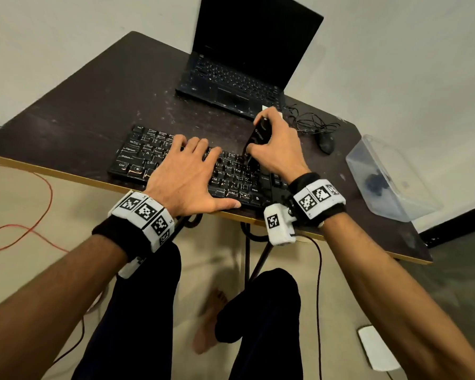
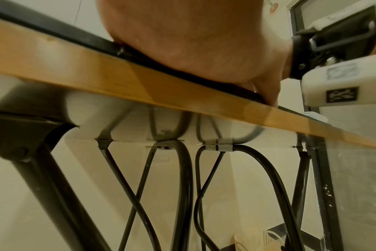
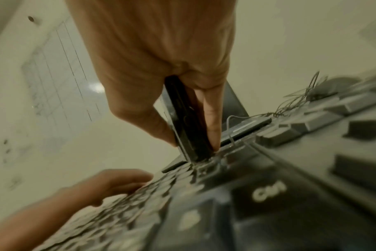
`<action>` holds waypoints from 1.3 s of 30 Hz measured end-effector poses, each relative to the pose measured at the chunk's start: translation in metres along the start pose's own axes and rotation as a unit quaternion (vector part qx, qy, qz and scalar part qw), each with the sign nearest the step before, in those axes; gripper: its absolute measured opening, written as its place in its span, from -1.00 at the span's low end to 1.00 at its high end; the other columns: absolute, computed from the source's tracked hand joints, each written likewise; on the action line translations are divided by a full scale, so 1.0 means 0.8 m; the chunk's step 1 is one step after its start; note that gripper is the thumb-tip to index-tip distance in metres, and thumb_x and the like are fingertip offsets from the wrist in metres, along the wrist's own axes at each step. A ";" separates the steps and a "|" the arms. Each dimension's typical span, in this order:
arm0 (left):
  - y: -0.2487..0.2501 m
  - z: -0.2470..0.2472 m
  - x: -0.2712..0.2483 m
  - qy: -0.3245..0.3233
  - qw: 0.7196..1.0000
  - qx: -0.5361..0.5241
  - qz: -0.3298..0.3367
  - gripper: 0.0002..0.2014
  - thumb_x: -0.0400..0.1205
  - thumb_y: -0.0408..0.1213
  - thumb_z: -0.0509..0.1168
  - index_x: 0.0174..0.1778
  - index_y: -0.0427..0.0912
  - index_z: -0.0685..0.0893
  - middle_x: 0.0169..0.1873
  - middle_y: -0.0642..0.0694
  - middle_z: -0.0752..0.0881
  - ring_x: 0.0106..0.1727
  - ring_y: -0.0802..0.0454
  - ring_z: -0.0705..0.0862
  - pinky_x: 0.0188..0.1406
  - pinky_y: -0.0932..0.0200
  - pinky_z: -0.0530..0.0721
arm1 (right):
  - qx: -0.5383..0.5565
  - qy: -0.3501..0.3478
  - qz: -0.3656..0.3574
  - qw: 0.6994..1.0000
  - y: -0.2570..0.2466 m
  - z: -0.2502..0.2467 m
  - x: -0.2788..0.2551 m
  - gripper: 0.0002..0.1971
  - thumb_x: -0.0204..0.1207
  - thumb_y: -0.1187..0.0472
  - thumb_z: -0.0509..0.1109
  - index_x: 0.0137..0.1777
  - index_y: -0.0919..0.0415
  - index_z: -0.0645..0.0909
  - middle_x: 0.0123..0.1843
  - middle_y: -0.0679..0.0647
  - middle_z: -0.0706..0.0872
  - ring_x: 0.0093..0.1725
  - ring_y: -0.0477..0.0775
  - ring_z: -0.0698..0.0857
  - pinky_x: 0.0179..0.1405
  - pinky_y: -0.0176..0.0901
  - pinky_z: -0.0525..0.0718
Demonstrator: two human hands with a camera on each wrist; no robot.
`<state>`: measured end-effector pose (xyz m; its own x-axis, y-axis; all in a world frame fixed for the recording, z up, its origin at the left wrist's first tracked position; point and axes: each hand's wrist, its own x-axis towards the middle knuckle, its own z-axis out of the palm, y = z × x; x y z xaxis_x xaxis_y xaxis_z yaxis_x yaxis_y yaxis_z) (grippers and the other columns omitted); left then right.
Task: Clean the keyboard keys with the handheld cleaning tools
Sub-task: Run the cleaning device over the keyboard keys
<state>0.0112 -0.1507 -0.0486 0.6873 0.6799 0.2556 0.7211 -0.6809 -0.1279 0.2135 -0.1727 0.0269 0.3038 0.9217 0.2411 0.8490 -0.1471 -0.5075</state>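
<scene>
Head view: mid-clean, right hand [image 1: 279,144] gripping black cleaning tool [image 1: 259,135] tip-down on right-centre keys of keyboard [image 1: 137,157] at surface [image 1: 88,100] near edge, left hand [image 1: 185,175] flat, steadying; remaining keys apparently undone.

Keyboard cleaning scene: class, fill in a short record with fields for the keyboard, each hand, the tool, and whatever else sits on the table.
keyboard: black keyboard lying flat at the near edge of the dark table
left hand: left hand spread flat on the keys, fingers straight
right hand: right hand grips the black cleaning tool
tool: tilted, tip down among the keys
behind keyboard: open laptop, screen dark
right side: mouse with tangled cable; clear plastic box
</scene>
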 end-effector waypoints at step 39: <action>0.003 -0.002 -0.004 -0.021 1.000 0.007 0.003 0.31 0.41 0.82 -0.31 0.68 -0.25 0.44 0.50 -0.29 0.59 0.50 -0.25 0.52 0.60 -0.27 0.30 | -0.050 -0.051 0.006 0.997 -0.025 0.001 -0.006 -0.59 0.35 0.23 0.51 0.18 -0.04 0.55 0.00 0.06 0.77 0.03 0.18 0.73 0.00 -0.01 0.72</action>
<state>0.0105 -0.1549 -0.0478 0.6939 0.6872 0.2148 0.7184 -0.6807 -0.1431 0.1950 -0.1741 0.0353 0.2729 0.9507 0.1470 0.8858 -0.1888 -0.4239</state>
